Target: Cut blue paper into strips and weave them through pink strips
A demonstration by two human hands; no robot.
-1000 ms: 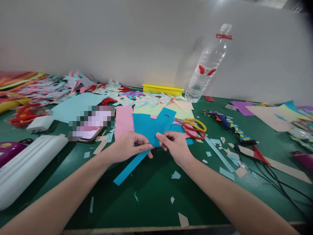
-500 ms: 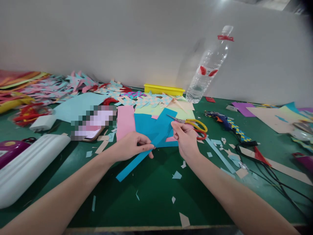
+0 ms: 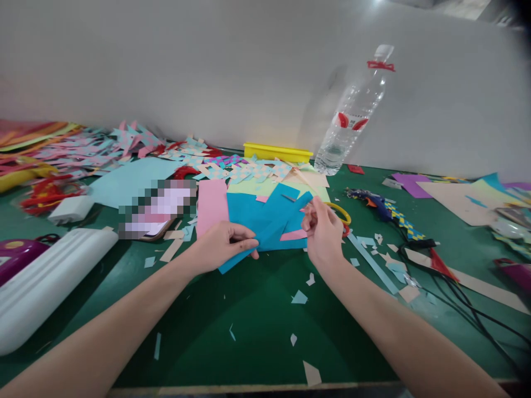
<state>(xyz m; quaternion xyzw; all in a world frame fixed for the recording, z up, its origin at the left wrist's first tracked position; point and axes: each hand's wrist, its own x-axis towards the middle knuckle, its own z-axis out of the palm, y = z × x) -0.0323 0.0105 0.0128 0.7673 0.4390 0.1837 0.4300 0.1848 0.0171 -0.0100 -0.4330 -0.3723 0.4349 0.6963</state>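
Observation:
My left hand [image 3: 228, 246] is closed, its thumb and fingers pinching a blue paper strip [image 3: 271, 221] that slants across the blue sheet [image 3: 240, 207]. The lower end of blue paper sticks out beneath that hand. My right hand [image 3: 326, 229] is raised at the strip's upper right end, its thumb and index finger pinched on the tip. Partly hidden behind the right hand lie scissors [image 3: 340, 211] with yellow and red handles; a bit of blade shows on the blue paper. Pink paper [image 3: 213, 202] lies left of the blue sheet.
A phone [image 3: 166, 210] and a long white device [image 3: 58, 282] are at left. A water bottle [image 3: 352, 113] leans on the wall behind a yellow tray [image 3: 277, 152]. Paper scraps [image 3: 300, 297] dot the green table [image 3: 249, 342]. Black cords [image 3: 468, 309] run at right.
My right hand has moved slightly right and up, drawing the strip's end with it. The strip's lower end has slid up toward my left hand, which stays nearly in place.

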